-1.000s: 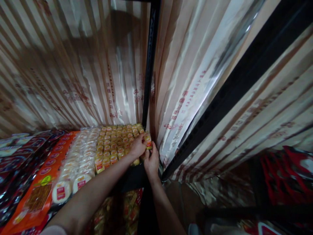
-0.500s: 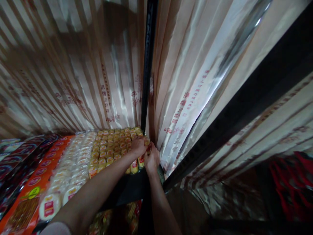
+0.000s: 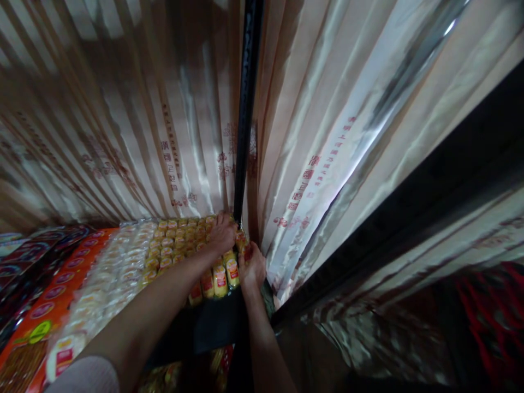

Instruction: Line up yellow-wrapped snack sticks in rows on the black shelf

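Rows of small yellow packaged snacks with red labels fill the right end of a dark shelf. My left hand lies over their back right corner beside the upright post, fingers stretched out and pressing on the packs. Close by on its right, my right hand has its fingers closed around a yellow snack packet at the shelf's right edge. The hand partly hides that packet. In front of the hands, several yellow packs stand with their red labels facing me.
A black post rises at the corner, with pleated printed curtains behind. A thick dark beam slants across the right. Left of the yellow packs lie white round packages and an orange package. More packs sit on the shelf below.
My left hand has shifted back and left, its fingers now spread over the packs instead of meeting my right hand. My right hand stays at the edge with the packet. The view has shifted slightly.
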The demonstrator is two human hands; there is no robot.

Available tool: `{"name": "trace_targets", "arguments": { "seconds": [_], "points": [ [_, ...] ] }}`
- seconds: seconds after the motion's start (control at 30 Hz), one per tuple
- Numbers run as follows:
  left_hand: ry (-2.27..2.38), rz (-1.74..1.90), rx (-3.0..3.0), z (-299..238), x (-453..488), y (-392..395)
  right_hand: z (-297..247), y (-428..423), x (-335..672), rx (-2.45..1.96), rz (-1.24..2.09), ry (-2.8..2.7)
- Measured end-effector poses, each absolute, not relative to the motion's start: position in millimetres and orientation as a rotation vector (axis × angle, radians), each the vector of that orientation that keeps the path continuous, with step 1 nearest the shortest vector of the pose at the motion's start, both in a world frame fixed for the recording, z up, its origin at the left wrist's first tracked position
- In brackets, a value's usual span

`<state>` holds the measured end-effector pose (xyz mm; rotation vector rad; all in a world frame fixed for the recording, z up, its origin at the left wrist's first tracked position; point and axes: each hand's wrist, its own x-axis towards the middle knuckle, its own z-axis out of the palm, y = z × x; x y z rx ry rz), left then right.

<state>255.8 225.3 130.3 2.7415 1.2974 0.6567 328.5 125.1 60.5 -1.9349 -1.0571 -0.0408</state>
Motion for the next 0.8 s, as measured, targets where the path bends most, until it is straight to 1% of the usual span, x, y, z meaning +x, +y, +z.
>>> {"name": "trace_targets", "arguments": {
  "seconds": [0.2,0.47,0.6,0.8],
  "points": [
    [1.166,0.678,2.804,113.1,266.7,229.6,50.7,127.1,332.4,-1.895,-0.028,-1.063],
    [1.16,0.687,2.741,104.1,269.5,232.3,50.1,127.9,333.2,-1.876,-0.019,-1.04],
    [1.081,0.669,2.791,108.0,265.2,234.7,53.9,127.7,331.5,-1.907,-0.019,-1.041],
    [1.098,0.645,2.855,127.0,259.0,239.4,59.3,136.6,329.1,-1.95,-0.049,-1.115]
  ]
}}
